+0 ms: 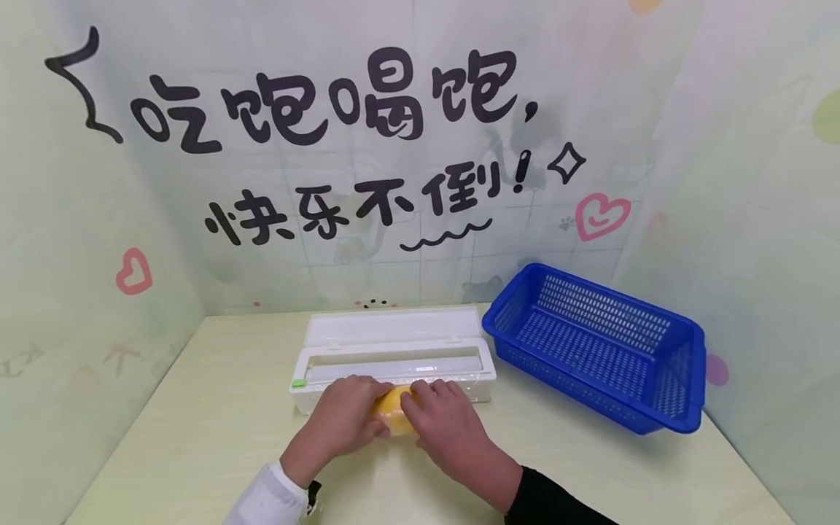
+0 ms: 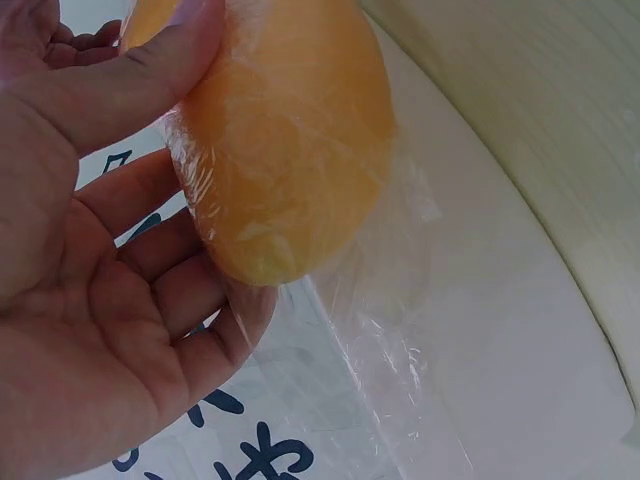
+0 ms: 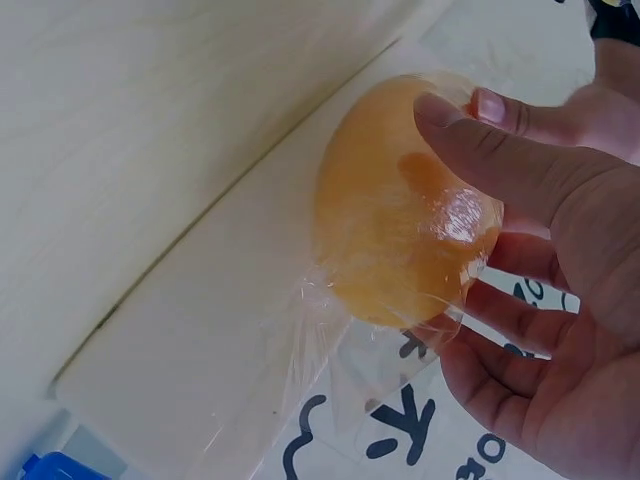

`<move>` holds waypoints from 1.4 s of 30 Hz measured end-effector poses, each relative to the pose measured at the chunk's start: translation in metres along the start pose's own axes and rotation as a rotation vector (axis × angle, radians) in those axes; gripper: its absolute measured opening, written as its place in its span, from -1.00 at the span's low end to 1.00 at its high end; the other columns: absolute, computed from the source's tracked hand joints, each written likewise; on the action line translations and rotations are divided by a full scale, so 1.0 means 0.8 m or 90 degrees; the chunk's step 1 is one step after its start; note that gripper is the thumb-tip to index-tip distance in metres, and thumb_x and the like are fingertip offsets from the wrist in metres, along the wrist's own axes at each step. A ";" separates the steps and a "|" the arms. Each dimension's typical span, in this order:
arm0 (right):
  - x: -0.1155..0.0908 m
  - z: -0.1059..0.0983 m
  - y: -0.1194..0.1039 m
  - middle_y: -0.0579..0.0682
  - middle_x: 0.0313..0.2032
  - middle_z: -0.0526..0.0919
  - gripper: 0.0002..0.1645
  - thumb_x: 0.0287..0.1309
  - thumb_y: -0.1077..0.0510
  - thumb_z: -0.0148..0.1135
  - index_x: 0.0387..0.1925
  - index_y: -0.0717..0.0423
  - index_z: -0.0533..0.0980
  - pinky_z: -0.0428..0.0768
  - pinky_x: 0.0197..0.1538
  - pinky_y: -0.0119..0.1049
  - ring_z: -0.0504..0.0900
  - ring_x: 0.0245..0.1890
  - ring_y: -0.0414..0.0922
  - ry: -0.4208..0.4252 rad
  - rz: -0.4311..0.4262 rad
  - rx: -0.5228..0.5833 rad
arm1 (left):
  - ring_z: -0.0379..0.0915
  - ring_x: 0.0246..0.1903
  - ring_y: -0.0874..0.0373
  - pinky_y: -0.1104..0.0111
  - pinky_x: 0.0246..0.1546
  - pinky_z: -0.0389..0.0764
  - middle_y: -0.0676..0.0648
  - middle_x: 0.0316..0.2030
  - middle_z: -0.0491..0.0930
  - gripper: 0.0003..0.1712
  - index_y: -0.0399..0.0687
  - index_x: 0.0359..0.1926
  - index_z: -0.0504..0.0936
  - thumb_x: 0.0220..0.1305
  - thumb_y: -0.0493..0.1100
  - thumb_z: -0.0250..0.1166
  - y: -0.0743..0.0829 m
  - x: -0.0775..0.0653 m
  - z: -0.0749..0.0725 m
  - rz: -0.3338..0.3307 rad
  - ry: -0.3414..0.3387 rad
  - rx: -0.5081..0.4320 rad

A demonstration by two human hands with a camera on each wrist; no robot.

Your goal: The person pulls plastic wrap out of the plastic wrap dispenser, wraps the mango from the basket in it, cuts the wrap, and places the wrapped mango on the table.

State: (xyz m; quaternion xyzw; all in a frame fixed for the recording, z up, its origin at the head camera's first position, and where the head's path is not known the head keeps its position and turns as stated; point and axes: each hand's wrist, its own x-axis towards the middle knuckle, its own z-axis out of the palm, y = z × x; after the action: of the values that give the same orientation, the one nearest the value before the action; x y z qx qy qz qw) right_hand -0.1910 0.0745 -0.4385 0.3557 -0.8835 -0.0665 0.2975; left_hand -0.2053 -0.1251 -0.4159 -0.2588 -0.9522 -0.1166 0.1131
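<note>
A yellow-orange mango (image 1: pixel 394 413) with cling film (image 2: pixel 375 350) over it is held between both hands, just in front of a white cling film dispenser (image 1: pixel 482 391). My left hand (image 1: pixel 344 417) grips its left end, thumb on top and fingers beneath. On the other end, my right hand (image 1: pixel 451 429) holds it with the thumb over the mango (image 3: pixel 385 200) and fingers curled under. The film stretches from the fruit toward the dispenser. The dispenser's lid (image 1: pixel 394 327) stands raised, and a green slider (image 1: pixel 299 383) sits at its left front corner.
A blue perforated basket (image 1: pixel 577 390) stands at the right, close to the dispenser's right end. The pale wooden table (image 1: pixel 197 437) meets a patterned wall covering with black lettering behind and at both sides.
</note>
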 end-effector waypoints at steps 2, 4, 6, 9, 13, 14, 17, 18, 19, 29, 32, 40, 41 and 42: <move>0.000 0.004 -0.003 -0.07 -0.16 0.56 -0.17 -0.40 -0.20 0.73 -0.06 -0.06 0.49 0.57 -0.16 -0.28 0.57 -0.25 -0.09 0.003 -0.003 -0.013 | 0.42 -0.48 0.28 0.34 -0.42 0.42 0.12 -0.41 0.68 -0.44 0.00 -0.11 0.76 -0.23 -0.01 0.69 -0.001 0.001 0.001 -0.003 -0.001 -0.001; 0.001 0.006 -0.005 -0.06 -0.18 0.55 -0.18 -0.38 -0.18 0.73 -0.07 -0.06 0.48 0.57 -0.17 -0.28 0.56 -0.28 -0.09 0.004 -0.006 -0.021 | 0.42 -0.48 0.28 0.33 -0.42 0.42 0.11 -0.40 0.70 -0.42 -0.02 -0.10 0.76 -0.24 -0.02 0.70 -0.002 0.001 0.001 -0.011 -0.005 -0.013; 0.001 0.008 -0.006 -0.06 -0.20 0.55 -0.22 -0.35 -0.15 0.73 -0.09 -0.06 0.47 0.56 -0.19 -0.28 0.54 -0.30 -0.09 0.005 -0.006 -0.027 | 0.45 -0.46 0.25 0.30 -0.39 0.44 0.07 -0.36 0.73 -0.40 -0.05 -0.09 0.76 -0.25 -0.03 0.71 -0.002 0.001 0.002 -0.023 -0.008 -0.033; 0.000 0.009 -0.007 -0.07 -0.21 0.55 -0.27 -0.31 -0.11 0.72 -0.12 -0.08 0.46 0.55 -0.20 -0.29 0.53 -0.31 -0.10 0.011 -0.003 -0.026 | 0.48 -0.42 0.20 0.24 -0.33 0.48 0.02 -0.31 0.74 -0.36 -0.11 -0.07 0.73 -0.25 -0.04 0.71 -0.002 0.000 0.005 -0.051 -0.011 -0.060; -0.002 0.015 -0.008 -0.08 -0.24 0.55 -0.37 -0.25 0.00 0.69 -0.15 -0.09 0.47 0.54 -0.22 -0.29 0.52 -0.34 -0.11 0.034 -0.001 -0.016 | 0.42 -0.45 0.19 0.26 -0.34 0.46 0.03 -0.35 0.70 -0.36 -0.12 -0.09 0.68 -0.25 -0.03 0.71 -0.004 -0.002 0.009 -0.082 -0.013 -0.089; -0.003 0.017 -0.008 -0.08 -0.25 0.54 -0.38 -0.24 0.03 0.68 -0.15 -0.09 0.47 0.53 -0.23 -0.30 0.51 -0.35 -0.11 0.039 -0.001 -0.015 | 0.40 -0.47 0.20 0.28 -0.36 0.44 0.04 -0.37 0.68 -0.36 -0.10 -0.11 0.67 -0.26 -0.03 0.71 -0.004 -0.003 0.010 -0.086 -0.011 -0.095; -0.005 0.021 -0.010 -0.08 -0.28 0.52 -0.46 -0.18 0.13 0.62 -0.18 -0.08 0.47 0.50 -0.25 -0.30 0.47 -0.39 -0.11 0.055 -0.003 -0.014 | 0.34 -0.50 0.22 0.34 -0.42 0.38 0.11 -0.45 0.61 -0.39 -0.04 -0.18 0.61 -0.29 -0.02 0.72 -0.005 -0.006 0.012 -0.090 -0.006 -0.105; -0.005 0.023 -0.011 -0.08 -0.30 0.52 -0.49 -0.15 0.15 0.60 -0.19 -0.07 0.46 0.48 -0.26 -0.31 0.45 -0.40 -0.11 0.060 -0.004 -0.016 | 0.32 -0.52 0.23 0.36 -0.44 0.36 0.13 -0.49 0.56 -0.39 -0.02 -0.21 0.58 -0.29 -0.02 0.72 -0.006 -0.006 0.012 -0.091 -0.004 -0.106; -0.004 0.023 -0.011 -0.07 -0.31 0.51 -0.51 -0.12 0.17 0.58 -0.20 -0.07 0.46 0.48 -0.27 -0.31 0.44 -0.41 -0.12 0.065 -0.003 -0.019 | 0.30 -0.54 0.23 0.37 -0.45 0.33 0.15 -0.53 0.52 -0.39 0.00 -0.23 0.55 -0.30 -0.02 0.72 -0.006 -0.007 0.012 -0.090 -0.002 -0.106; 0.004 0.022 -0.001 -0.07 -0.27 0.54 -0.51 -0.10 0.04 0.59 -0.19 -0.05 0.46 0.55 -0.27 -0.33 0.50 -0.41 -0.15 0.032 -0.020 -0.026 | 0.27 -0.54 0.21 0.35 -0.45 0.31 0.16 -0.58 0.41 -0.42 0.04 -0.31 0.45 -0.21 0.01 0.69 -0.011 -0.006 0.012 -0.085 -0.020 -0.121; 0.010 0.015 0.005 -0.07 -0.22 0.58 -0.41 -0.17 -0.11 0.64 -0.14 -0.07 0.50 0.59 -0.23 -0.33 0.55 -0.36 -0.14 -0.035 -0.020 -0.006 | 0.33 -0.49 0.21 0.32 -0.40 0.39 0.15 -0.50 0.50 -0.45 0.01 -0.26 0.49 -0.16 -0.02 0.68 -0.011 -0.006 0.010 -0.094 -0.035 -0.139; 0.018 0.007 0.015 -0.10 -0.25 0.57 -0.42 -0.20 -0.14 0.65 -0.15 -0.08 0.55 0.56 -0.24 -0.35 0.52 -0.37 -0.16 -0.117 -0.001 0.078 | 0.51 -0.39 0.15 0.24 -0.32 0.55 0.04 -0.37 0.68 -0.56 -0.08 -0.24 0.65 -0.12 -0.05 0.64 0.003 -0.016 0.010 -0.089 0.027 -0.088; 0.018 0.007 0.016 -0.10 -0.25 0.56 -0.41 -0.20 -0.15 0.65 -0.14 -0.08 0.55 0.56 -0.25 -0.36 0.52 -0.38 -0.17 -0.124 0.002 0.083 | 0.52 -0.35 0.12 0.22 -0.29 0.56 0.01 -0.34 0.68 -0.55 -0.10 -0.25 0.67 -0.15 -0.04 0.64 0.006 -0.017 0.011 -0.077 0.045 -0.058; 0.019 0.007 0.016 -0.10 -0.26 0.56 -0.41 -0.20 -0.15 0.65 -0.14 -0.08 0.55 0.56 -0.26 -0.37 0.51 -0.38 -0.18 -0.130 0.004 0.084 | 0.52 -0.32 0.08 0.19 -0.28 0.57 -0.02 -0.32 0.67 -0.53 -0.11 -0.26 0.68 -0.18 -0.02 0.65 0.008 -0.018 0.013 -0.065 0.060 -0.025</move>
State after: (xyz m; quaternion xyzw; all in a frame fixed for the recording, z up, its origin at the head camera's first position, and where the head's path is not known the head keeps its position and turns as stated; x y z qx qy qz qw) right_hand -0.2104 0.0734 -0.4313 0.3631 -0.9128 -0.0428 0.1822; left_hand -0.1912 -0.1238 -0.4285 -0.2061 -0.9554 -0.1528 0.1465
